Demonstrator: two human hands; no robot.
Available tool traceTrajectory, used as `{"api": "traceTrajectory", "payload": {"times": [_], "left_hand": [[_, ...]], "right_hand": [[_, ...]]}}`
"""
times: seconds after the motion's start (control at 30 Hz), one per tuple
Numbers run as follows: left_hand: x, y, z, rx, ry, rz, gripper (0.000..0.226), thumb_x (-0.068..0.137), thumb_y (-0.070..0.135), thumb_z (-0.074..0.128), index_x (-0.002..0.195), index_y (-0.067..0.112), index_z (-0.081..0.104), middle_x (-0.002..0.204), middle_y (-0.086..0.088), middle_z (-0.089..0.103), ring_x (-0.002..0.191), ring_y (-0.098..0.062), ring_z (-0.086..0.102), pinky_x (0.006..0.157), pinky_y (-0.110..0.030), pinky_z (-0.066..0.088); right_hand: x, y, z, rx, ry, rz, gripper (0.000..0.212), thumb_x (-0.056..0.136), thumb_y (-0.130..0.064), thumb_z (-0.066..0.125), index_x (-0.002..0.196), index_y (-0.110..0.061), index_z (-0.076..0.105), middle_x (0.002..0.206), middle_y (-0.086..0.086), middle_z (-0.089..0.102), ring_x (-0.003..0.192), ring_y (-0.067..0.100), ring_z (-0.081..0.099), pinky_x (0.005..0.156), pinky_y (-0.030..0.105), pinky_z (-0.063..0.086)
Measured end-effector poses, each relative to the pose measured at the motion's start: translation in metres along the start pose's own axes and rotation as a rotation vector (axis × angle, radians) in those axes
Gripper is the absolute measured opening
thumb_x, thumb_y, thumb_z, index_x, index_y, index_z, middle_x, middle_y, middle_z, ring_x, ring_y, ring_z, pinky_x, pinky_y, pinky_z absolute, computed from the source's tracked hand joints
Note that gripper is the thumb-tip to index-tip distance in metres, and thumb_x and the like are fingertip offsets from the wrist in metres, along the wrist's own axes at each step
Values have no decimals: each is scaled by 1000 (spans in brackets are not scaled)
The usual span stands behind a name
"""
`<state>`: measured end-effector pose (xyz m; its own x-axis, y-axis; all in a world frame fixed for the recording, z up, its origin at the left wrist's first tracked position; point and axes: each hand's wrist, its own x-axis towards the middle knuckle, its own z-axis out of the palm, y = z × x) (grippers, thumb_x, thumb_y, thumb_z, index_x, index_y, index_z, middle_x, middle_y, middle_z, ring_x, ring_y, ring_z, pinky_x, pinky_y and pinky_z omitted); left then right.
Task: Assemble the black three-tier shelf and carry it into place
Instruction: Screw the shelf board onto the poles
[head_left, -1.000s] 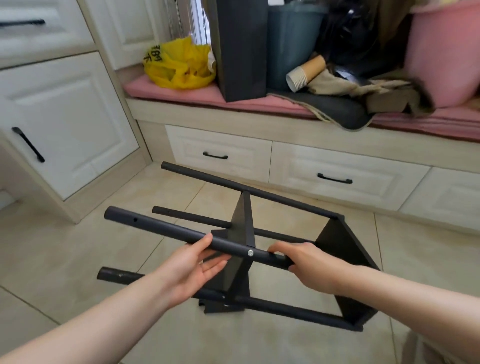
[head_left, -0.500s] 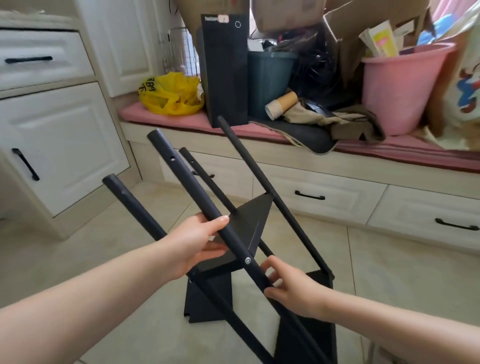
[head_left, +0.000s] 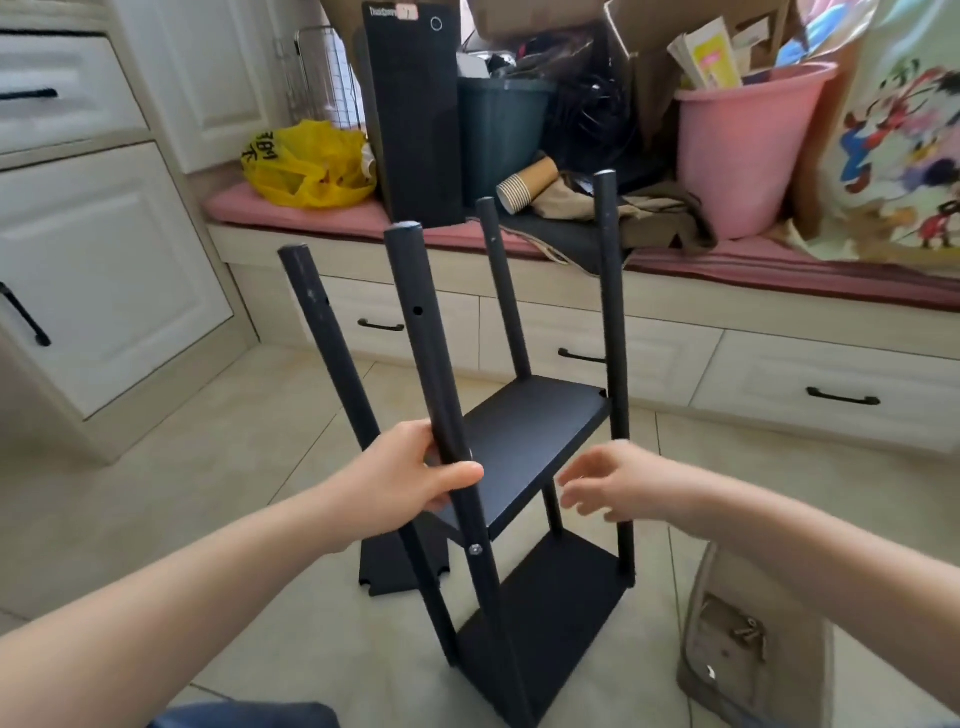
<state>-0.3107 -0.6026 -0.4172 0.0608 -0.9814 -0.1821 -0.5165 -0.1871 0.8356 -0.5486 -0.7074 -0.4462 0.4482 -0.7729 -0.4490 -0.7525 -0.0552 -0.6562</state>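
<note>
Your black metal four-pole shelf frame (head_left: 530, 441) stands upright on the beige tiled floor (head_left: 249, 467), near its far edge by the white drawers (head_left: 670, 338), w/ two tiers fitted. L hand (head_left: 405, 478) wraps the front pole (head_left: 421, 353); R hand (head_left: 623, 488) hangs loose-fingered, holding nothing. Third tier looks like the step now: the flat black panel (head_left: 389, 569) lies just behind the frame, so next prob. needs it seated at the top holes (head_left: 417, 310) & screwed.

A pink cushion (head_left: 249, 205) tops the window bench above cream drawers (head_left: 670, 353) with black handles. On it, from the left, sit a yellow plastic bag (head_left: 306, 166), an upright black tower case (head_left: 415, 119), a dark green bin (head_left: 498, 130), a stack of paper cups (head_left: 524, 187) lying on its side, and a pink bucket (head_left: 743, 150) stuffed with papers. A cartoon-printed bag (head_left: 904, 156) stands at far right. On the tiled floor (head_left: 208, 467), lower right, a cardboard piece (head_left: 717, 597) holds screws (head_left: 748, 631).
</note>
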Motion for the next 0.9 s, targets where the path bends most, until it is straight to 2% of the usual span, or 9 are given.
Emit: {"api": "traceTrajectory", "payload": {"times": [0.07, 0.17, 0.3, 0.37, 0.47, 0.53, 0.6, 0.73, 0.9], "left_hand": [[-2, -1, -2, 36, -43, -10, 16, 92, 33, 72, 96, 18, 67, 92, -2, 70, 87, -17, 74, 86, -38, 62], [-5, -4, -4, 77, -101, -21, 15, 91, 32, 72, 95, 20, 65, 93, -2, 70, 90, -20, 73, 90, -42, 60], [-11, -2, -8, 151, -143, 10, 12, 93, 33, 71, 94, 24, 65, 95, 2, 69, 89, -16, 72, 92, -44, 58], [-14, -2, -10, 183, -160, 22, 10, 93, 34, 71, 93, 27, 65, 93, 7, 69, 86, -11, 71, 92, -42, 58], [-18, -2, -14, 223, -190, 29, 9, 94, 35, 70, 93, 28, 64, 92, 12, 68, 84, -5, 69, 89, -36, 57], [-19, -1, -16, 241, -199, 40, 10, 94, 36, 70, 93, 28, 63, 93, 14, 67, 83, -2, 68, 86, -32, 55], [-19, 0, -17, 254, -198, 43, 10, 94, 35, 70, 94, 28, 63, 96, 12, 67, 85, -4, 67, 87, -35, 55], [-19, 3, -17, 293, -182, 28, 11, 93, 35, 70, 95, 28, 62, 102, 4, 70, 92, -12, 67, 92, -45, 55], [-13, 6, -14, 323, -48, 73, 11, 95, 30, 69, 97, 30, 59, 100, 10, 69, 83, -4, 66, 86, -33, 57]], "right_hand": [[-2, 7, -17, 58, 92, 72, 13, 96, -32, 59, 101, -23, 67, 93, -9, 75, 90, 6, 70, 73, 24, 56], [0, 26, -39, 99, 285, 158, 20, 99, -34, 53, 101, -16, 61, 97, 1, 71, 87, 15, 68, 72, 31, 57], [5, 49, -59, 222, 414, 258, 47, 98, -38, 56, 125, 0, 50, 111, 15, 62, 90, 24, 64, 63, 32, 53], [10, 53, -64, 278, 459, 235, 57, 99, -34, 57, 142, -3, 37, 116, 19, 58, 97, 28, 62, 70, 33, 53], [17, 52, -67, 349, 488, 165, 63, 99, -32, 57, 150, -14, 24, 129, 15, 51, 108, 28, 58, 86, 38, 53], [21, 49, -68, 377, 501, 119, 61, 100, -30, 57, 150, -20, 24, 124, 12, 53, 107, 28, 58, 94, 43, 52], [24, 44, -69, 366, 528, 75, 61, 99, -27, 57, 149, -24, 22, 120, 9, 56, 106, 27, 59, 98, 47, 50], [27, 40, -65, 287, 588, -40, 48, 98, -16, 58, 136, -21, 28, 100, 3, 55, 96, 25, 60, 82, 42, 53], [22, 46, -68, 304, 634, -92, 33, 98, -7, 56, 121, -18, 35, 106, 11, 59, 103, 33, 61, 92, 55, 53]]}}
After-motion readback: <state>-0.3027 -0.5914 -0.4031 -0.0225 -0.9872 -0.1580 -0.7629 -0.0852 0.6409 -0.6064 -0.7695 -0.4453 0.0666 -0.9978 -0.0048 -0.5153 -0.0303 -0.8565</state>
